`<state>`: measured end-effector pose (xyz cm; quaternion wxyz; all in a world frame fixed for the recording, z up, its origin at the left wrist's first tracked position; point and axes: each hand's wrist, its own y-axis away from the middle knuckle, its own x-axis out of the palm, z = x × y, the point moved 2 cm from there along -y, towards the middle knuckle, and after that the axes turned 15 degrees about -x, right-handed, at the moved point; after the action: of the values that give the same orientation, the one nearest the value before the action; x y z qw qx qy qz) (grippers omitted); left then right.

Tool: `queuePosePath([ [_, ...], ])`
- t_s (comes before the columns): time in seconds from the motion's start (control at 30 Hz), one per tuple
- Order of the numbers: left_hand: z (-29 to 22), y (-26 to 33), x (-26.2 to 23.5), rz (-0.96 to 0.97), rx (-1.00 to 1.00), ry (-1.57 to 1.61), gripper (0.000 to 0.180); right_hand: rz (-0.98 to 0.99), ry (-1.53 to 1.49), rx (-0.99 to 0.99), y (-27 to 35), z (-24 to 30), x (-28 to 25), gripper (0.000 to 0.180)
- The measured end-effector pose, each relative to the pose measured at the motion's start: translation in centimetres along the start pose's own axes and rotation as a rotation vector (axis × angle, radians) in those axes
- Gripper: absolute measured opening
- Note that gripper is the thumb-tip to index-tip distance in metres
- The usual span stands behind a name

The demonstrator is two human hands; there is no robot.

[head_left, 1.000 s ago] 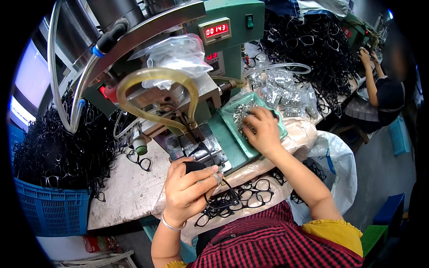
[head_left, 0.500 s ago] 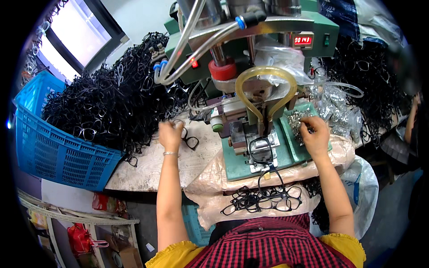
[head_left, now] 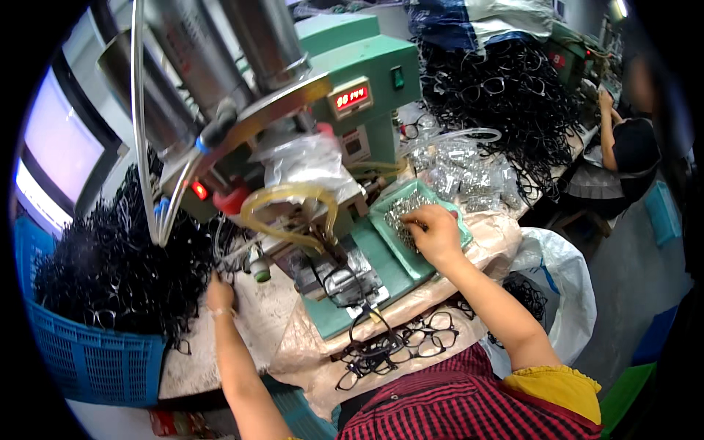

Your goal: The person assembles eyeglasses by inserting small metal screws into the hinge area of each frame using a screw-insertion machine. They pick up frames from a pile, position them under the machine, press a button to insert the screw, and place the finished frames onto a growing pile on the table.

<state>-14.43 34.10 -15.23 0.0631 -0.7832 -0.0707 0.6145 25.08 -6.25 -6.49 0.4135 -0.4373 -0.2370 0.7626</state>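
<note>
My right hand reaches into a green tray of small shiny metal parts, its fingers pinched together. Whatever they hold is too small to name. At the heap of black eyeglass frames, my left hand is by the near edge, its fingers too blurred and dark to read. One black eyeglass frame sits in the green bench machine, partly under its head, with its lower part hanging over the front. Several more eyeglass frames lie below it on brown wrapping.
A blue crate stands by the left heap. Clear bags of metal parts lie behind the tray, with another frame heap beyond. A white sack hangs at the right bench edge. Another person sits far right.
My view has swung to the right. My left hand has left the eyeglass frame on the bench and moved to the heap's edge. My right hand stays in the tray, fingers pinched.
</note>
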Motion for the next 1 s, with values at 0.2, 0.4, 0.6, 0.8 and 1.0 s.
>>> queuePosePath([
  [0.2,1.5,7.0,-1.4,0.110,0.076,-0.093,0.043,-0.027,-0.075,0.188,4.5,0.6,-4.8,0.008],
  [0.4,0.5,9.2,-4.6,0.192,0.063,0.537,0.029,0.074,-0.488,-0.058,-1.5,7.7,-1.6,0.014],
  [0.6,-5.6,19.0,-6.9,0.415,-0.177,1.369,0.019,-0.041,-0.675,0.130,-1.8,8.8,3.6,0.026],
  [0.8,-13.8,23.2,-20.2,0.261,0.639,1.683,0.016,0.013,-0.813,0.088,-1.7,8.9,4.1,0.036],
  [1.0,-16.0,22.0,-21.0,0.027,0.788,1.401,0.015,-0.017,-0.925,0.143,-1.9,11.1,3.8,0.041],
])
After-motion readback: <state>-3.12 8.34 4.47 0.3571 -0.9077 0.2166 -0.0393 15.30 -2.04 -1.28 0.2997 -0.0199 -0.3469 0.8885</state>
